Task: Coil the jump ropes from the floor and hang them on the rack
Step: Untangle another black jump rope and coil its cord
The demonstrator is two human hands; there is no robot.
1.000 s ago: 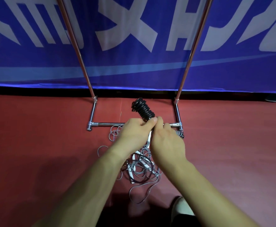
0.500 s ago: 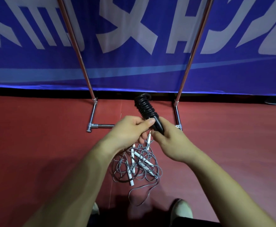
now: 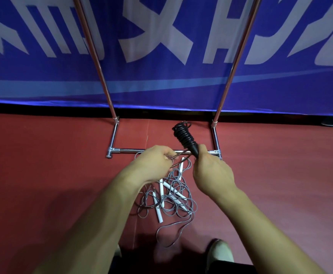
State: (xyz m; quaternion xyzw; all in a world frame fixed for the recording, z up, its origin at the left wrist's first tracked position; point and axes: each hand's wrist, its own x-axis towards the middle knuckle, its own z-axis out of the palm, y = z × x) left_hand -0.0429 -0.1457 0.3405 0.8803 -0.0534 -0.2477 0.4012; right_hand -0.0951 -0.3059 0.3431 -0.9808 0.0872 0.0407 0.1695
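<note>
My right hand (image 3: 211, 171) grips the lower end of a black jump rope handle (image 3: 185, 138) with dark cord wound in tight coils around it, pointing up and away. My left hand (image 3: 153, 165) pinches the loose end of that dark cord (image 3: 178, 157), which runs across to the handle. Below both hands, a tangle of grey jump ropes with white handles (image 3: 171, 198) lies on the red floor. The chrome rack (image 3: 112, 139) stands just beyond; only its base and two uprights show.
A blue banner with white lettering (image 3: 161, 46) hangs behind the rack. The rack's front base bar (image 3: 128, 150) crosses the floor right behind my hands. My shoes (image 3: 220, 254) show at the bottom edge. Red floor (image 3: 43, 175) spreads to both sides.
My hands have drawn apart: the left has pulled a short length of cord away to the left, while the right keeps the wound handle, now tilted further up and back.
</note>
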